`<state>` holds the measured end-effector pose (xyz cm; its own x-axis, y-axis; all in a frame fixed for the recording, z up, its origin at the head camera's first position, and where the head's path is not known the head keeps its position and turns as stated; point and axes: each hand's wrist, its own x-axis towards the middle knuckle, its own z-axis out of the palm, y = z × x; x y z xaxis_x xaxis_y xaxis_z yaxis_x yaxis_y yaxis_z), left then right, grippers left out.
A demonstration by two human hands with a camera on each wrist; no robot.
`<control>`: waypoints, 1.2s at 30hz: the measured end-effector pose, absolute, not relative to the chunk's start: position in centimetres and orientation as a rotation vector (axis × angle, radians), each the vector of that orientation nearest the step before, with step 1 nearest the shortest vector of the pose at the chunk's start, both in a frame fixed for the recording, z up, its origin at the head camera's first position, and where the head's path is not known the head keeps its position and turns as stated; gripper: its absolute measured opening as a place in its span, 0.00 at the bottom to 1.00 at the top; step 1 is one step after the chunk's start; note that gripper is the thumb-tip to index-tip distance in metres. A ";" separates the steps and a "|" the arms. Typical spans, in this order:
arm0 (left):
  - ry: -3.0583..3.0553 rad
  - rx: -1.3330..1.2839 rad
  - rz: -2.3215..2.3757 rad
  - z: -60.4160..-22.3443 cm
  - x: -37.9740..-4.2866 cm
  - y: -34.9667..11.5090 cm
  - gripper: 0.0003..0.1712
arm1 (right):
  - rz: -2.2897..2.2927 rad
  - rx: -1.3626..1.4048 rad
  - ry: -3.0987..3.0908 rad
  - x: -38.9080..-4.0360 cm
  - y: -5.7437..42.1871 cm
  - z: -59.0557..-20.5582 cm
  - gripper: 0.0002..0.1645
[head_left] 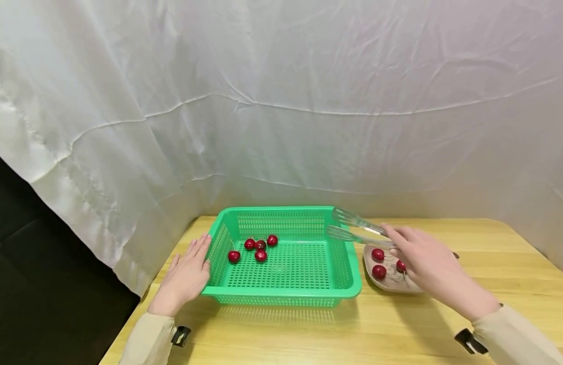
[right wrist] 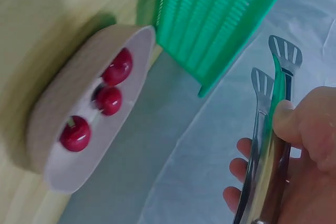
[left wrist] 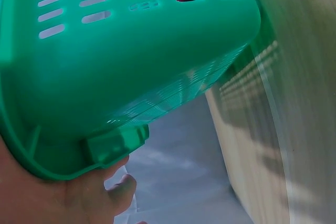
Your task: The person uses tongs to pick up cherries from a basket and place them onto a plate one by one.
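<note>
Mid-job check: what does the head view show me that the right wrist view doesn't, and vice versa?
Only the head view: the left hand at the left rim of the basket, both sleeves, and five cherries plainly inside it; the wrist view gives just red specks through the slots.

Only the right wrist view: tips of three fingers of the right hand, showing past the tongs.

Both: the right hand holding the tongs, their ends apart and empty, plus three cherries in the bowl, the table and the curtain.
</note>
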<state>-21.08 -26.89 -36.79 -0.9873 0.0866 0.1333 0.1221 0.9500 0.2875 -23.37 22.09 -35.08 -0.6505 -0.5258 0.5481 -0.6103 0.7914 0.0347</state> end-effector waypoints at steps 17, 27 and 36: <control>-2.983 -0.135 -0.448 -36.8 -21.0 -26.8 0.33 | 0.081 1.056 -2.445 -26.4 14.2 -33.0 0.35; -2.981 -0.124 -0.460 -36.6 -21.1 -26.8 0.33 | 0.026 1.111 -2.498 -28.5 10.7 -32.1 0.34; -2.982 -0.114 -0.462 -37.0 -21.1 -26.9 0.33 | -0.037 1.172 -2.517 -29.3 7.9 -31.6 0.32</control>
